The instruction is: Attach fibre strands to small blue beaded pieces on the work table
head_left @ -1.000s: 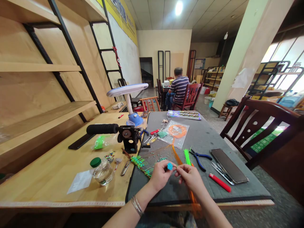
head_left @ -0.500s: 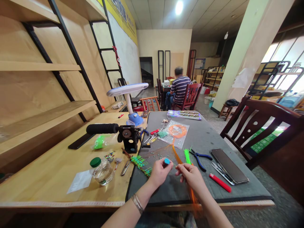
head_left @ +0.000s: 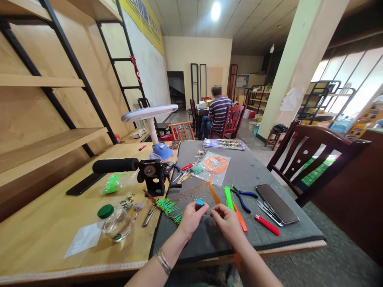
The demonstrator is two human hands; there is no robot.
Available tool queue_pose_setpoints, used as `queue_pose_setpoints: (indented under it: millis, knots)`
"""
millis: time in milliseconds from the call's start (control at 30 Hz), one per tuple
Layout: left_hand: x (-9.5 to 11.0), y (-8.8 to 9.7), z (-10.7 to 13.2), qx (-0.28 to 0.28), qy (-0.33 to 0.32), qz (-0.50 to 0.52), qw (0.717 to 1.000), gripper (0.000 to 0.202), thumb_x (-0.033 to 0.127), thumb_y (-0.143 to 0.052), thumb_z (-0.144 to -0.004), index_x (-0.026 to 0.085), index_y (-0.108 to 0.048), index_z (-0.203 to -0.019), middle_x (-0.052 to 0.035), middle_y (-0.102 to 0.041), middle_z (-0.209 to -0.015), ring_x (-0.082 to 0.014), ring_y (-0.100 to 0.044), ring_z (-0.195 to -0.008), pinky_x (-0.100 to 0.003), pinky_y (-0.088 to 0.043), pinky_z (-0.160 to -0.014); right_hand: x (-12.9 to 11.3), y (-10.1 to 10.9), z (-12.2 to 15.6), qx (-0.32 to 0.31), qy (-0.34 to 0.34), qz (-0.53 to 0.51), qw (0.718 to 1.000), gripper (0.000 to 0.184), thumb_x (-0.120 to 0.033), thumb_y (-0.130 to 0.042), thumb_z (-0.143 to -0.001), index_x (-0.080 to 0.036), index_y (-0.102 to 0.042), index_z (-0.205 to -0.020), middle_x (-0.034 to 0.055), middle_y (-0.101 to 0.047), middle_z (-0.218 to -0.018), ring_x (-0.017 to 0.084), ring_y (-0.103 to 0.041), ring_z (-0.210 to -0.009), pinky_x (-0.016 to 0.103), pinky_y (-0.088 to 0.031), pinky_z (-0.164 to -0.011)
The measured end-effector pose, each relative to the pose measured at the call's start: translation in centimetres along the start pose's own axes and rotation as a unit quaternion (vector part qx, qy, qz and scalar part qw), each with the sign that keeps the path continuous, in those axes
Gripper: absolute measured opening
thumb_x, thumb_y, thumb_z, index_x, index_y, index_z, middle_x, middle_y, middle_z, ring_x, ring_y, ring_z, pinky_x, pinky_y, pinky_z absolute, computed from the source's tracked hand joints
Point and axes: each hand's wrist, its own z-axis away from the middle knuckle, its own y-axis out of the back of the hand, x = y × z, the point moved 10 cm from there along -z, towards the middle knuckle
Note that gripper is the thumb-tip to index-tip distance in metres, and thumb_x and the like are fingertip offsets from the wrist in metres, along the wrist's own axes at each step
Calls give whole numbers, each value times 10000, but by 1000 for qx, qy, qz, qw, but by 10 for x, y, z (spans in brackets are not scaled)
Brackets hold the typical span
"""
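Observation:
My left hand (head_left: 190, 218) is closed around a small bright blue piece (head_left: 200, 203), which shows above the thumb and fingers. Just to its right, my right hand (head_left: 228, 221) pinches a thin greenish strand (head_left: 210, 209) that runs to the left fingertips. Both hands are over the grey mat (head_left: 215, 249). Scattered beads (head_left: 195, 197) lie just beyond the left hand. Beside the right hand are a bundle of green strands (head_left: 229, 197) and an orange bundle (head_left: 240, 218). A strip of green and blue knotted strands (head_left: 169, 207) rests left of my left hand.
Blue-handled pliers (head_left: 243, 196), tweezers (head_left: 270, 213), a phone (head_left: 278, 204) and a red lighter (head_left: 267, 225) lie on the right. Leftward stand a black hand-cranked device (head_left: 152, 175), a lamp (head_left: 161, 151) and a green-capped bottle (head_left: 117, 226). A person (head_left: 220, 111) sits farther back.
My right hand has come closer to my left, and its fingertips now almost meet the left ones. The whole view has shifted, so the scene sits farther left.

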Motion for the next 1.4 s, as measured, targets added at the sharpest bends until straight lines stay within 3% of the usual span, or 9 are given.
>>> queue_pose_setpoints:
  millis: [100,167,300,500,633,733,933,1133,1400]
  knots:
    - [2,5,-1,8,-15,-19,1000,341,451,-718,-653,129,-611,-681,58,-496,-516,-37,-299,-397,-189,-195,-397,-9,41,2,56,11,175,983,200,-362,-497,-847,-217,-628,-806,11,-683,-746,165,-618,-673,239,-396,-604]
    - [4,7,0,10,-25,-28,999,336,451,-712,-666,129,-615,-679,58,-497,-514,-35,-292,-395,-191,-196,-401,-4,70,4,87,-30,322,942,205,-359,-501,-845,-209,-616,-765,34,-675,-716,186,-618,-674,251,-362,-579]
    - [9,10,2,16,-33,-19,999,330,450,-717,-662,136,-617,-648,70,-455,-455,-40,-289,-379,-197,-201,-403,21,87,5,36,-90,445,890,221,-370,-527,-835,-194,-606,-730,76,-681,-732,201,-638,-670,258,-339,-556]
    - [9,11,3,25,-27,0,999,320,440,-707,-668,132,-623,-667,65,-469,-494,-33,-280,-385,-192,-200,-407,41,94,9,56,-116,370,920,233,-377,-486,-815,-216,-558,-662,44,-664,-659,199,-617,-619,261,-337,-532]
    - [6,13,2,36,-21,7,999,313,433,-702,-670,134,-612,-653,72,-451,-485,-33,-278,-387,-191,-207,-413,35,105,16,135,-77,162,975,278,-487,-478,-790,-221,-523,-721,17,-627,-603,180,-584,-545,258,-387,-527]
    - [7,13,3,50,-30,9,998,323,448,-709,-657,136,-627,-664,58,-496,-510,-43,-327,-401,-194,-238,-425,21,88,20,131,-30,10,991,343,-549,-496,-769,-207,-527,-770,-3,-595,-579,157,-541,-498,243,-400,-495]
    - [12,11,6,59,-49,5,997,325,459,-703,-663,144,-631,-637,55,-492,-474,-75,-400,-444,-203,-290,-457,3,32,24,60,-30,23,997,473,-575,-410,-842,-181,-642,-720,2,-573,-586,160,-544,-586,236,-394,-552]
    - [13,13,7,66,-54,15,996,331,468,-704,-657,147,-631,-628,57,-487,-467,-79,-398,-448,-207,-293,-459,4,-16,23,-60,-60,-81,993,368,-565,-437,-831,-211,-498,-750,-26,-587,-583,103,-464,-397,208,-328,-404]
    - [7,3,11,40,-8,50,998,312,436,-729,-627,145,-634,-687,48,-531,-543,-54,-357,-426,-199,-248,-437,4,-14,13,-39,-49,-90,994,461,-545,-417,-849,-174,-516,-1104,-49,-550,-538,91,-395,-346,200,-300,-374]
